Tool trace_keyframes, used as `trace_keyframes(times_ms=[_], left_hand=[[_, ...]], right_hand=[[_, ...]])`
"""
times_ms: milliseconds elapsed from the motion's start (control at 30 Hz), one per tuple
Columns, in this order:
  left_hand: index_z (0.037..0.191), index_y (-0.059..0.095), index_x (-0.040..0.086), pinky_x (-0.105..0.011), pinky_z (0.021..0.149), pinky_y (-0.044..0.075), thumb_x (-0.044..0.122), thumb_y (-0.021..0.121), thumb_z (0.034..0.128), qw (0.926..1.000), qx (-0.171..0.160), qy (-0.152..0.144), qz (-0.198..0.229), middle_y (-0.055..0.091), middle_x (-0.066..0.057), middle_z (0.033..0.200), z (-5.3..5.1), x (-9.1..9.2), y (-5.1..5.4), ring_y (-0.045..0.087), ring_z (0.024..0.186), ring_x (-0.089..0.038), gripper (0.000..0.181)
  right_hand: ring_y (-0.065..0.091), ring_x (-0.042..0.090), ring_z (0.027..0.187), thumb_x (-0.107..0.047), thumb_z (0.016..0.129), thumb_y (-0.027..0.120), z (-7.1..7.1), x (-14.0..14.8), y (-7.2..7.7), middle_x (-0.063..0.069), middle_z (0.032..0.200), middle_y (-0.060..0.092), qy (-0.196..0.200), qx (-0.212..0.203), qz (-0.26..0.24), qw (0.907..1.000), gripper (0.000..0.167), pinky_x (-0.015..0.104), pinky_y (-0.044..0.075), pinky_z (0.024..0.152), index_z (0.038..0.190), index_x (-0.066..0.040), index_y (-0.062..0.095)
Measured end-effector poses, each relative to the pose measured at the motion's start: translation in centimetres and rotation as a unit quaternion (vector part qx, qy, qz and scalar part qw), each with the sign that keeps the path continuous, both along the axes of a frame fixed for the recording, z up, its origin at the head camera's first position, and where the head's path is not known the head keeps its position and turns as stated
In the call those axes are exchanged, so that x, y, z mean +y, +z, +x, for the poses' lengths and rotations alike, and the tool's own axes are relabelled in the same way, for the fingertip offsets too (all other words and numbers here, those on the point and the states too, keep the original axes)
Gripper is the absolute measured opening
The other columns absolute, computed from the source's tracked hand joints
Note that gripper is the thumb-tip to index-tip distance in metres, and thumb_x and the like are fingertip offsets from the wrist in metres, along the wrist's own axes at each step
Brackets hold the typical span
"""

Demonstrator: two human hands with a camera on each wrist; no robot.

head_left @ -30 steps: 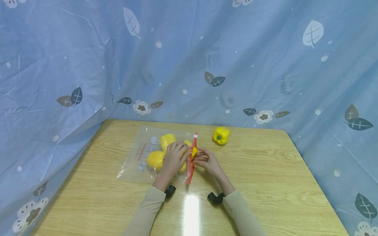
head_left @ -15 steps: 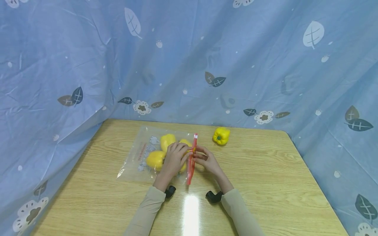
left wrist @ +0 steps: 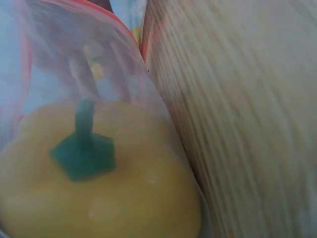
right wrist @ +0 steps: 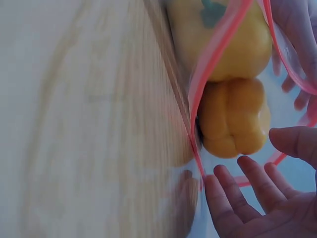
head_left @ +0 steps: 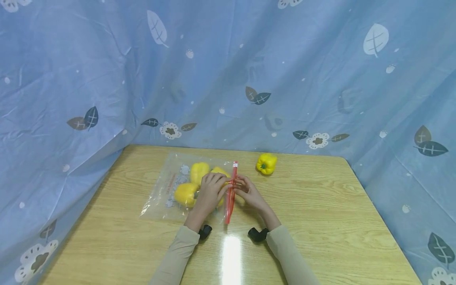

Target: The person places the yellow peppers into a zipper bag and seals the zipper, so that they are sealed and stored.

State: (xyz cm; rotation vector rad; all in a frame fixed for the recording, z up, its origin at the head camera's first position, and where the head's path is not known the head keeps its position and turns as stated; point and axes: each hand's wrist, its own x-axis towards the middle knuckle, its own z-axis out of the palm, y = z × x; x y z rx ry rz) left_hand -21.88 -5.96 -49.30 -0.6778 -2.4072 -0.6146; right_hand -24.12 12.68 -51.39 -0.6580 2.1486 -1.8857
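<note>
A clear resealable bag (head_left: 158,200) with a red zip rim (head_left: 228,208) lies on the table, its mouth facing right. Inside are several yellow bell peppers (head_left: 186,194). My left hand (head_left: 210,192) lies across the bag and holds the upper rim up near the mouth. Just at that mouth is my right hand (head_left: 251,196); in the right wrist view its fingers are spread, holding nothing, and a bell pepper (right wrist: 233,119) sits inside beyond the fingertips. The left wrist view shows a green-stemmed pepper (left wrist: 104,208) close up through the plastic.
One more yellow bell pepper (head_left: 266,163) stands outside the bag towards the table's back edge. The wooden table (head_left: 320,213) extends right of the hands. A blue patterned curtain (head_left: 213,79) hangs behind and along both sides.
The pepper at the bag's mouth has passed leftward into the bag, out of my right hand's fingers. The peppers inside have shifted slightly left. My left hand keeps its place.
</note>
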Motion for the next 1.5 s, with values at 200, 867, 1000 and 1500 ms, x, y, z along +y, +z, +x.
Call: trace_keyframes(times_ms=[200, 867, 1000, 1500], left_hand=[[0.109, 0.066, 0.017, -0.044, 0.100, 0.034, 0.033, 0.057, 0.0913, 1.0000, 0.000, -0.002, 0.008, 0.062, 0.003, 0.108, 0.0, 0.0, 0.1, 0.050, 0.105, -0.018, 0.025], [0.107, 0.067, 0.016, -0.044, 0.097, 0.036, 0.034, 0.056, 0.0915, 0.9998, 0.007, -0.006, 0.020, 0.063, 0.003, 0.107, 0.1, 0.0, 0.0, 0.051, 0.102, -0.018, 0.026], [0.108, 0.066, 0.017, -0.043, 0.099, 0.034, 0.036, 0.055, 0.0918, 0.9999, -0.001, -0.001, 0.015, 0.062, 0.004, 0.108, 0.1, 0.0, 0.0, 0.050, 0.104, -0.017, 0.027], [0.107, 0.067, 0.018, -0.043, 0.099, 0.034, 0.029, 0.063, 0.0880, 0.9997, 0.007, -0.004, 0.023, 0.062, 0.006, 0.106, -0.2, -0.1, -0.2, 0.050, 0.103, -0.016, 0.022]], right_hand=[[0.044, 0.047, 0.120, 0.001, 0.093, 0.050, 0.9, 0.5, 2.8, 0.033, 0.132, 0.043, -0.024, 0.041, 0.039, 0.9981, 0.047, 0.054, 0.036, 0.101, 0.135, 0.010, 0.033], [0.057, 0.037, 0.103, -0.012, 0.087, 0.064, -1.0, 3.9, 1.5, 0.018, 0.114, 0.061, -0.265, 0.226, 0.111, 0.9307, 0.030, 0.052, 0.048, 0.083, 0.116, -0.002, 0.060], [0.055, 0.034, 0.105, -0.011, 0.086, 0.066, -1.6, 4.3, 1.9, 0.016, 0.112, 0.060, -0.297, 0.270, 0.154, 0.9027, 0.029, 0.049, 0.047, 0.085, 0.113, -0.002, 0.062], [0.032, 0.043, 0.126, -0.023, 0.082, 0.072, -4.2, 5.8, 3.0, 0.023, 0.138, 0.037, -0.306, 0.226, 0.287, 0.8792, 0.046, 0.057, 0.031, 0.101, 0.121, -0.004, 0.057]])
